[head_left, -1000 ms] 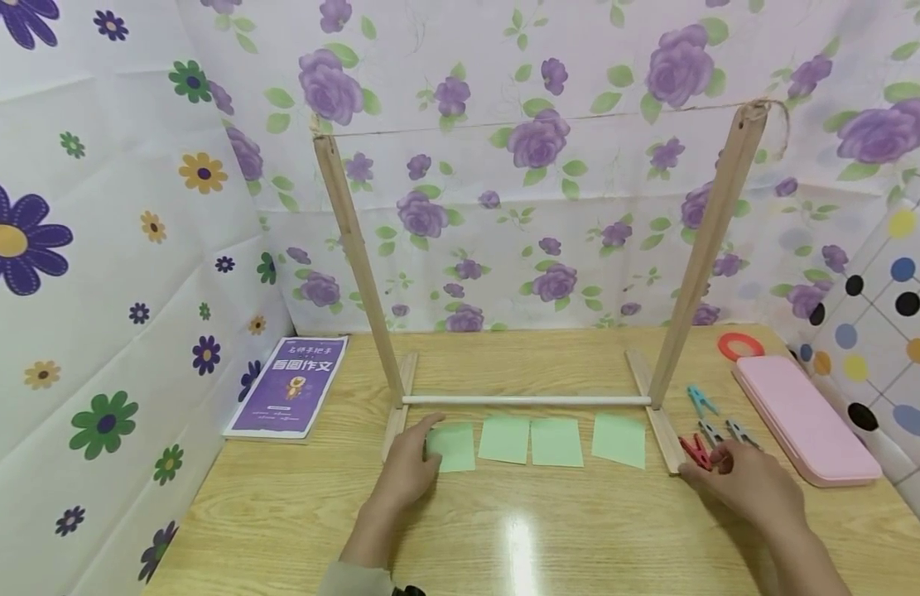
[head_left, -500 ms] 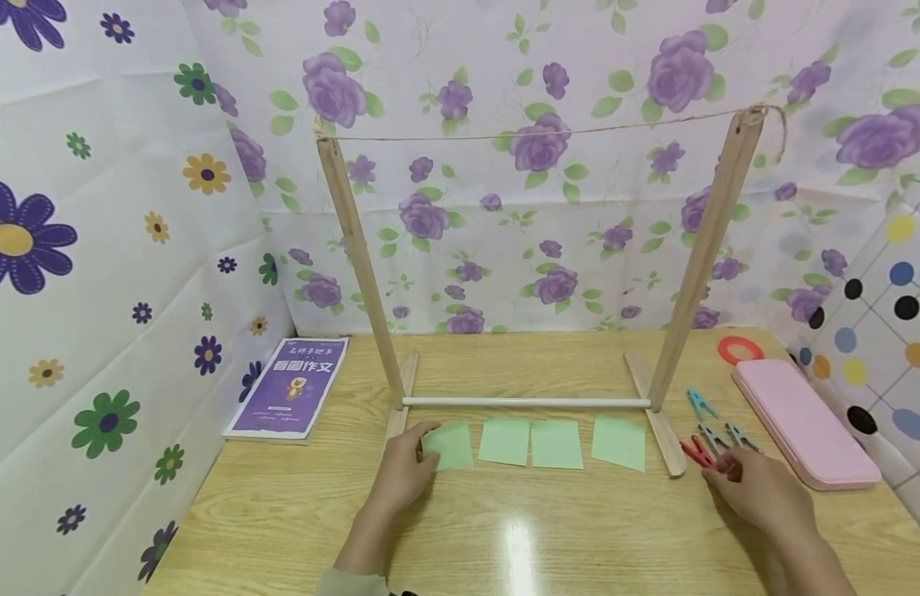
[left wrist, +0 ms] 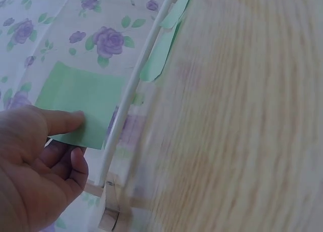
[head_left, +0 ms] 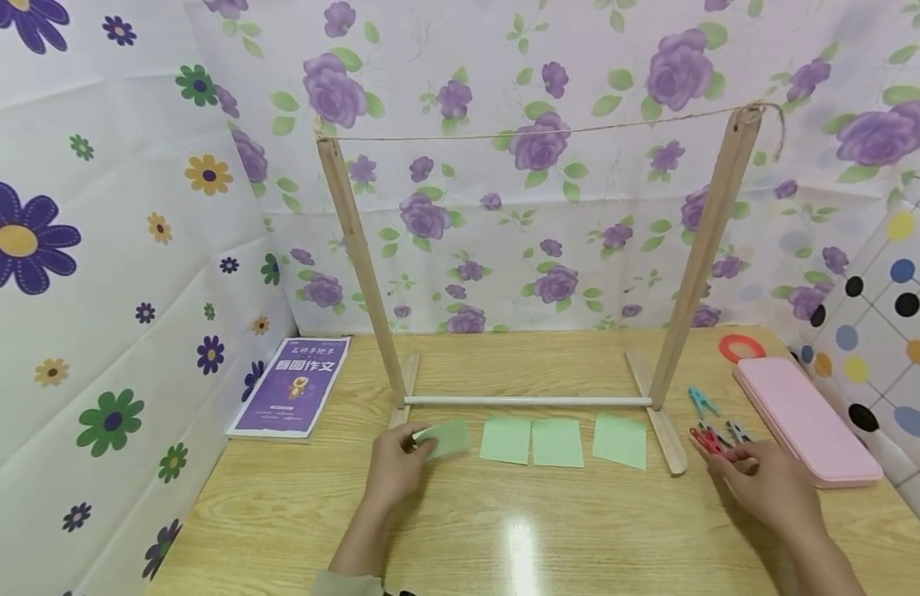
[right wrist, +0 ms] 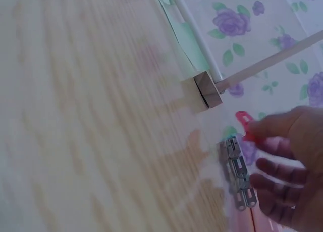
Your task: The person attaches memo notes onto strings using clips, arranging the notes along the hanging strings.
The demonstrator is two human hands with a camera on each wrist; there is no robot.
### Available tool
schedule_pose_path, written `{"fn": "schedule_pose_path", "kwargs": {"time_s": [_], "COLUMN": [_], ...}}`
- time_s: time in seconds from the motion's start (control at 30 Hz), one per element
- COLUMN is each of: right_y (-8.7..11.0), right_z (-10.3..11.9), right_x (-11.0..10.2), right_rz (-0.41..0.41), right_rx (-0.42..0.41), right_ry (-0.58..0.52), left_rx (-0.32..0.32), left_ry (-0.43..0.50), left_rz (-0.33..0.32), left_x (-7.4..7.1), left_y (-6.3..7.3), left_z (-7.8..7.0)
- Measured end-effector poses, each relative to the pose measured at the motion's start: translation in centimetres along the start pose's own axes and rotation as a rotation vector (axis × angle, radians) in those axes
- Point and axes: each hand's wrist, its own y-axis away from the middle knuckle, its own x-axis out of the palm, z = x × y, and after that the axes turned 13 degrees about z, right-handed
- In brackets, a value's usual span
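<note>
My left hand pinches the left edge of a green paper square, tilted up from the table. In the left wrist view the thumb lies across the face of this sheet. To its right, three similar green squares lie in a row. At the right, my right hand holds a red clothespin between thumb and fingers. The right wrist view shows the red clothespin raised beside the grey clothespins. A blue clothespin lies just beyond them.
Behind the squares stands a wooden frame with a left post, a right post, a white rod low down and a string on top. A pink case, a red ring and a purple book lie around it.
My left hand has lifted and tilted the leftmost green square off the table. The right hand has shifted slightly right and picked up the red clothespin, now turned differently.
</note>
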Motion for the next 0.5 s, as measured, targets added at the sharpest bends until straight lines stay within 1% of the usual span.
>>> {"fn": "schedule_pose_path", "kwargs": {"time_s": [0.1, 0.13, 0.17, 0.2, 0.3, 0.33, 0.4, 0.5], "right_y": [0.2, 0.3, 0.4, 0.6, 0.8, 0.8, 0.5, 0.0], "right_z": [0.2, 0.3, 0.3, 0.3, 0.3, 0.3, 0.1, -0.5], "right_x": [0.1, 0.1, 0.0, -0.1, -0.7, -0.8, -1.0, -1.0], "right_rz": [-0.098, -0.104, -0.094, -0.066, 0.036, 0.064, 0.083, 0.098], "right_rx": [-0.041, -0.048, -0.047, -0.036, 0.005, 0.003, -0.044, -0.153], "right_ry": [-0.050, -0.047, -0.043, -0.033, 0.020, 0.035, 0.059, 0.114], "left_rx": [-0.016, -0.018, -0.016, -0.018, -0.019, -0.017, -0.019, -0.016], "left_ry": [0.020, 0.024, 0.022, 0.023, 0.029, 0.027, 0.030, 0.025], "left_rz": [-0.009, -0.010, -0.010, -0.012, -0.005, 0.000, 0.005, 0.013], "left_x": [0.1, 0.1, 0.1, 0.1, 0.2, 0.2, 0.2, 0.2], "left_y": [0.0, 0.0, 0.0, 0.0, 0.0, 0.1, 0.1, 0.1], "left_z": [0.0, 0.0, 0.0, 0.0, -0.1, -0.1, -0.1, -0.1]}}
